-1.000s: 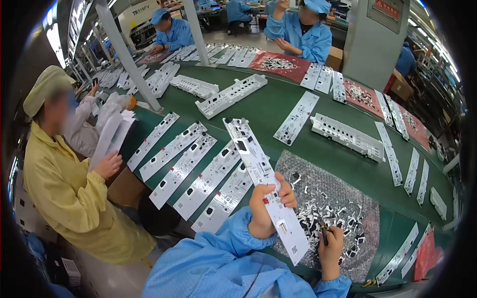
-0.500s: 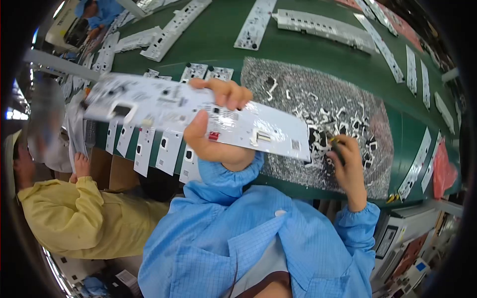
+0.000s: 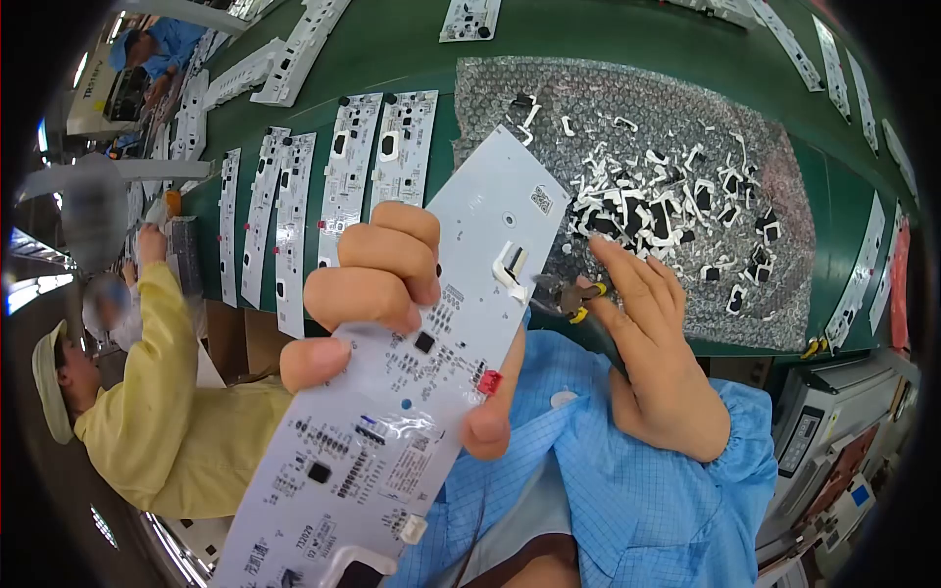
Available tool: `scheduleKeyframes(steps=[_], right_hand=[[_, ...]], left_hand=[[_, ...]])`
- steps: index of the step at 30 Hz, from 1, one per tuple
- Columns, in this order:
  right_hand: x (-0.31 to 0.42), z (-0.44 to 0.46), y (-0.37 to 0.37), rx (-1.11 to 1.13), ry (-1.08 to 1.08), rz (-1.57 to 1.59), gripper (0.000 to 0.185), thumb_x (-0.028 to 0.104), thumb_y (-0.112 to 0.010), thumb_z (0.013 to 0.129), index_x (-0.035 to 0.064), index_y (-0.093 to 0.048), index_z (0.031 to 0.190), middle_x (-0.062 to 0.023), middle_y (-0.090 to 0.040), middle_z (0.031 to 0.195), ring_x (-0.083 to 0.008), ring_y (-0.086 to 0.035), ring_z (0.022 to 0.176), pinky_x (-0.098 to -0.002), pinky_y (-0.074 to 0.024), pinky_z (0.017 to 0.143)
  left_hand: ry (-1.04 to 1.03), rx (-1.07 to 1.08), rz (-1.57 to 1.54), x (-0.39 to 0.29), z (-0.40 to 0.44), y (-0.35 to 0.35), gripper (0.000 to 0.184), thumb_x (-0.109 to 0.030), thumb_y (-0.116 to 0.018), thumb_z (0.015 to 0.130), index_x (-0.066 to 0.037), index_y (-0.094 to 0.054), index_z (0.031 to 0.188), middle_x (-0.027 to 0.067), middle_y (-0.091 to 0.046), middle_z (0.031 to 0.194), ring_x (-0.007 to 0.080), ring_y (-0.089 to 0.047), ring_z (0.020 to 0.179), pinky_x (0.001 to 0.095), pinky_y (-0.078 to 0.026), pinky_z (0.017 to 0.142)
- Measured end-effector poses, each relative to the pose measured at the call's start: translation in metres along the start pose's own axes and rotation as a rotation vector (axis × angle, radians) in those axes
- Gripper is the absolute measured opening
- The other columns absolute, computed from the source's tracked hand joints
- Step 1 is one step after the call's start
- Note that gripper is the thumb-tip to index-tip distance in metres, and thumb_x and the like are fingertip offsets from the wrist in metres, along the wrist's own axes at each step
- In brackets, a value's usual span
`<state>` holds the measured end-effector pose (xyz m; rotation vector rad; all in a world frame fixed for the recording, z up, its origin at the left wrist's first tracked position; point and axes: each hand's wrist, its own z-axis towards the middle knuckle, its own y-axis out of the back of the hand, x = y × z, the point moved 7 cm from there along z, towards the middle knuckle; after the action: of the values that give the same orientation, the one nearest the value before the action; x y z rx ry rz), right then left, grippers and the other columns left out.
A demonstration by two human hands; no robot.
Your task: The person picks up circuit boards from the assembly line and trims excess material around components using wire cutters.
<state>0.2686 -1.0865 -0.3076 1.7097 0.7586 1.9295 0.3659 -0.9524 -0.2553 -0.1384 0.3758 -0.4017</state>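
My left hand (image 3: 377, 269) grips a long white circuit board (image 3: 461, 235), tilted with its far end up and to the right. Its face carries black chips, a red connector (image 3: 489, 382) and a white plastic piece with a black part (image 3: 510, 271) near the far end. In my right hand (image 3: 657, 353) is a pair of side cutters (image 3: 569, 298) with yellow near the joint. Their jaws point left, close to the board's edge beside the white piece. I cannot tell whether the jaws touch the board.
Beyond the board lies bubble wrap (image 3: 627, 93) strewn with small white and black pieces (image 3: 647, 201). Several similar boards (image 3: 402, 147) line the green table (image 3: 412, 59) to the left, others the right. A person in yellow (image 3: 157, 412) works at left.
The board has swung from lying nearly across the view to a steep tilt, nearer to me. My right hand has brought the cutters from over the loose pieces to the board's edge.
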Motion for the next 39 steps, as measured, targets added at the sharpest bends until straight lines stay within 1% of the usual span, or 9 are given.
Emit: scheduleKeyframes(steps=[3,5,9,15,17,24,29,35,39], right_hand=[[0.002,0.002,-0.005,0.04,0.005,0.006,0.064,-0.01,-0.053,0.058,-0.0078,-0.05,0.121,-0.0318,-0.032,0.148,-0.0467,-0.031,0.14,-0.0561,-0.0185,0.114],[0.003,0.003,-0.01,0.105,0.02,0.013,0.057,-0.005,-0.052,0.068,-0.013,-0.048,0.125,-0.0327,-0.029,0.149,-0.0481,-0.029,0.139,-0.061,-0.0176,0.112],[0.004,0.001,-0.016,0.121,0.011,-0.062,0.052,-0.003,-0.053,0.073,-0.0153,-0.049,0.123,-0.0341,-0.029,0.148,-0.0497,-0.029,0.138,-0.0644,-0.0172,0.111],[0.009,-0.001,-0.02,0.144,0.081,-0.237,0.038,0.008,-0.052,0.081,-0.0168,-0.054,0.11,-0.0339,-0.046,0.129,-0.0471,-0.046,0.124,-0.0678,-0.0228,0.109],[0.014,-0.001,-0.021,0.127,0.112,-0.315,0.034,0.01,-0.052,0.082,-0.0155,-0.056,0.104,-0.0321,-0.053,0.117,-0.0447,-0.053,0.113,-0.0661,-0.0283,0.108],[0.021,-0.004,-0.025,0.173,0.157,-0.34,0.03,0.008,-0.055,0.073,-0.0154,-0.054,0.091,-0.0336,-0.049,0.115,-0.0469,-0.052,0.111,-0.0534,-0.0385,0.108],[0.019,-0.005,-0.027,0.258,0.142,-0.308,0.029,0.009,-0.056,0.071,-0.0138,-0.055,0.089,-0.028,-0.052,0.106,-0.0386,-0.055,0.097,-0.042,-0.0495,0.088],[0.022,-0.007,-0.024,0.175,0.168,-0.311,0.023,0.008,-0.057,0.07,-0.0095,-0.056,0.084,-0.0212,-0.052,0.096,-0.0315,-0.053,0.085,-0.0366,-0.0498,0.071],[0.02,-0.006,-0.022,0.131,0.157,-0.269,0.026,0.007,-0.058,0.066,-0.0101,-0.056,0.085,-0.0216,-0.052,0.096,-0.0329,-0.053,0.086,-0.0377,-0.0499,0.073]], left_hand=[[0.052,0.043,0.038,-0.002,-0.001,-0.002,0.066,-0.04,-0.072,0.075,-0.011,-0.037,0.122,0.0049,-0.031,0.09,0.0195,-0.033,0.076,0.038,-0.028,0.071],[0.077,0.054,0.048,-0.004,-0.002,-0.004,0.066,-0.039,-0.072,0.074,-0.01,-0.037,0.122,0.0049,-0.031,0.09,0.0195,-0.033,0.076,0.0382,-0.028,0.07],[0.099,0.092,0.043,-0.005,-0.004,-0.007,0.067,-0.035,-0.075,0.072,-0.01,-0.036,0.121,0.005,-0.032,0.09,0.0195,-0.033,0.076,0.039,-0.027,0.069],[0.043,0.089,-0.065,-0.007,-0.007,-0.007,0.069,-0.03,-0.078,0.067,-0.008,-0.036,0.117,0.0052,-0.032,0.089,0.0191,-0.034,0.074,0.0391,-0.026,0.068],[0.044,0.082,-0.074,-0.007,-0.006,-0.008,0.068,-0.03,-0.078,0.066,-0.008,-0.037,0.116,0.005,-0.032,0.089,0.0191,-0.034,0.073,0.039,-0.026,0.068],[0.117,0.079,-0.162,-0.004,-0.005,-0.002,0.07,-0.032,-0.08,0.065,-0.008,-0.04,0.116,0.0035,-0.033,0.087,0.0178,-0.034,0.073,0.036,-0.025,0.068],[0.116,0.049,-0.18,0.0,-0.007,-0.005,0.069,-0.032,-0.079,0.066,-0.008,-0.04,0.118,0.0033,-0.035,0.087,0.0165,-0.034,0.074,0.0351,-0.026,0.067],[0.175,-0.024,-0.246,0.006,-0.007,-0.007,0.065,-0.035,-0.075,0.07,-0.008,-0.042,0.119,0.0034,-0.036,0.087,0.0159,-0.035,0.074,0.0349,-0.026,0.067],[0.213,-0.034,-0.236,0.01,-0.013,-0.008,0.065,-0.036,-0.076,0.07,-0.009,-0.042,0.119,0.0034,-0.036,0.088,0.0165,-0.036,0.074,0.0358,-0.027,0.067]])
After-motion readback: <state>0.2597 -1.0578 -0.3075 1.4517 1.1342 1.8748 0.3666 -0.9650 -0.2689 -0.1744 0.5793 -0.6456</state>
